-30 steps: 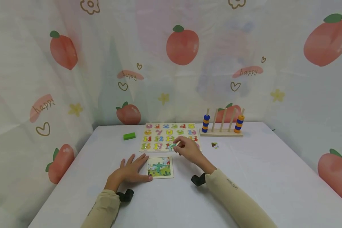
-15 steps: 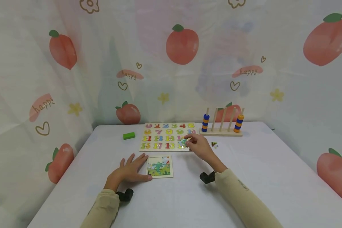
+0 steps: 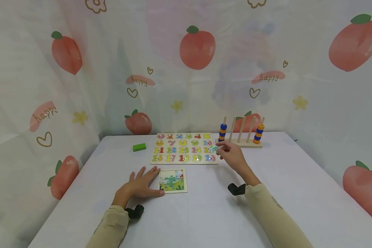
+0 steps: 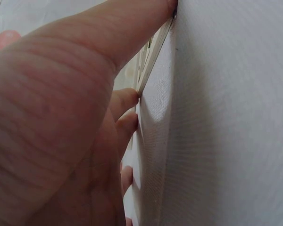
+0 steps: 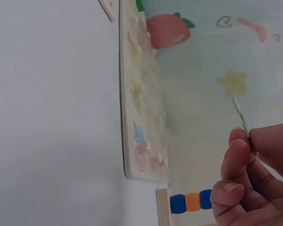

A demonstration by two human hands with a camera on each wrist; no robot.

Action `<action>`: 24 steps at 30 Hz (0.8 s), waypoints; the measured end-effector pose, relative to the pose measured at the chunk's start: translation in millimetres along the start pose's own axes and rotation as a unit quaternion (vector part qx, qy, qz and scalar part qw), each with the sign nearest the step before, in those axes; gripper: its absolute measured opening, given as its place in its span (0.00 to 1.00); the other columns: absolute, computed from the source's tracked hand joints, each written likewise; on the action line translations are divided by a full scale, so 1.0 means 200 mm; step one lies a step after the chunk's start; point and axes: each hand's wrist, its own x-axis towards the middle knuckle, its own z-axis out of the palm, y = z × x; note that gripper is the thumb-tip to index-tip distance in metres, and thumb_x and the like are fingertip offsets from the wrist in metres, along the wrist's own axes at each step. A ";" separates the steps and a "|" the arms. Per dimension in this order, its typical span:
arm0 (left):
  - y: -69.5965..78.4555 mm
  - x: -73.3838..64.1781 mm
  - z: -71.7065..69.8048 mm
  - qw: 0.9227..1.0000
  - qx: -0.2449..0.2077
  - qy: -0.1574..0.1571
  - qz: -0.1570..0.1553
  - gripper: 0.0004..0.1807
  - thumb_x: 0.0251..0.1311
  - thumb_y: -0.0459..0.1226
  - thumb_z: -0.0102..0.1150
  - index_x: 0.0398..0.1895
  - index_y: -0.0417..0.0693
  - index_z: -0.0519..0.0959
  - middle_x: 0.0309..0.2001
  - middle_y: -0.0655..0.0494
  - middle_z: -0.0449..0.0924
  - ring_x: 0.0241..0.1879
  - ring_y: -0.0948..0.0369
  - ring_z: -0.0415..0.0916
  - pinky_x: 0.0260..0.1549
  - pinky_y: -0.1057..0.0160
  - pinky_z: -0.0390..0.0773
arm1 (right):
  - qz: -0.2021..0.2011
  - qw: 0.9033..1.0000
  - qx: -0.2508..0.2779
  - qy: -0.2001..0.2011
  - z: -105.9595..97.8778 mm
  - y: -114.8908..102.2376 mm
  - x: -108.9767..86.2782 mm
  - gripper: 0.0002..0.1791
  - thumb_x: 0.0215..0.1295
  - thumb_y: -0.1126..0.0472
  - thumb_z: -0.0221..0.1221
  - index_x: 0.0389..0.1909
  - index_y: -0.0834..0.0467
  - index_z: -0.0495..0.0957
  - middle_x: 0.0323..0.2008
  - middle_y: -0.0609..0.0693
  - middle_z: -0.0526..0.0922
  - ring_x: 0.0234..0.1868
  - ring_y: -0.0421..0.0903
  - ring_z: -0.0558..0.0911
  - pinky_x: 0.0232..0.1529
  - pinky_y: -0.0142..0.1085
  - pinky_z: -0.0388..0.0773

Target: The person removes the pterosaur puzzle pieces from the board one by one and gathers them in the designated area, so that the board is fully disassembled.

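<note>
My right hand (image 3: pixel 234 157) pinches a small jigsaw piece (image 3: pixel 213 149), coloured light blue and green, between thumb and fingertips. It is held above the right side of the number board. Seen edge-on in the right wrist view, the piece (image 5: pixel 238 111) looks thin and flat. On the table my left hand (image 3: pixel 139 185) lies with fingers spread, touching the left edge of a square picture jigsaw (image 3: pixel 173 187) in a pale frame. That jigsaw is partly filled, with a bare patch at its upper left. In the left wrist view the thumb (image 4: pixel 132 28) and fingertips touch the frame's edge.
Behind the jigsaw lies a wooden number board (image 3: pixel 174 146) with coloured numerals. A bead rack (image 3: pixel 246 144) with upright pegs and blue and orange beads stands at the back right. A green block (image 3: pixel 139 147) lies left of the board. A printed curtain (image 3: pixel 161 51) closes off the back.
My right hand has moved right with the jigsaw piece, away from the framed jigsaw. It now covers the spot where another loose piece lay. The left hand has stayed in place.
</note>
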 end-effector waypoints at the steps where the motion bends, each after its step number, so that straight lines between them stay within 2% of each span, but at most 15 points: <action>1: 0.00 0.00 0.00 1.000 0.000 0.001 0.001 0.58 0.59 0.66 0.70 0.86 0.52 0.59 0.87 0.51 0.49 0.84 0.37 0.36 0.76 0.27 0.31 | 0.003 1.000 0.000 0.003 -0.01 0.01 0.00 0.16 0.79 0.68 0.57 0.62 0.70 0.79 0.39 0.61 0.87 0.34 0.54 0.83 0.37 0.36 0.80; 9: -0.01 0.00 0.01 1.000 0.000 0.008 -0.008 0.58 0.58 0.65 0.72 0.86 0.53 0.59 0.86 0.51 0.50 0.84 0.36 0.37 0.75 0.26 0.33 | 0.027 0.999 0.002 0.016 -0.10 0.06 -0.01 0.18 0.81 0.67 0.55 0.65 0.69 0.79 0.43 0.64 0.87 0.37 0.57 0.83 0.42 0.41 0.84; 15: 0.00 -0.01 0.01 1.000 0.000 0.009 -0.007 0.58 0.58 0.65 0.72 0.86 0.53 0.60 0.86 0.50 0.50 0.84 0.36 0.38 0.75 0.26 0.34 | 0.026 0.999 -0.007 0.026 -0.17 0.11 -0.01 0.17 0.81 0.67 0.55 0.64 0.69 0.79 0.44 0.66 0.87 0.41 0.67 0.85 0.39 0.35 0.84; 19: 0.00 -0.01 0.00 1.000 0.001 0.007 -0.005 0.58 0.58 0.65 0.71 0.86 0.53 0.59 0.86 0.50 0.50 0.84 0.36 0.37 0.75 0.25 0.33 | 0.029 0.999 -0.019 0.033 -0.22 0.15 -0.01 0.17 0.81 0.67 0.56 0.64 0.70 0.79 0.43 0.65 0.88 0.41 0.67 0.85 0.36 0.31 0.80; 24: 0.00 0.00 0.00 1.000 0.007 0.002 -0.003 0.58 0.58 0.66 0.71 0.87 0.54 0.59 0.87 0.51 0.49 0.84 0.36 0.37 0.75 0.26 0.33 | 0.045 0.998 -0.022 0.030 -0.27 0.21 -0.02 0.18 0.81 0.67 0.56 0.66 0.70 0.77 0.44 0.66 0.87 0.40 0.65 0.84 0.40 0.37 0.82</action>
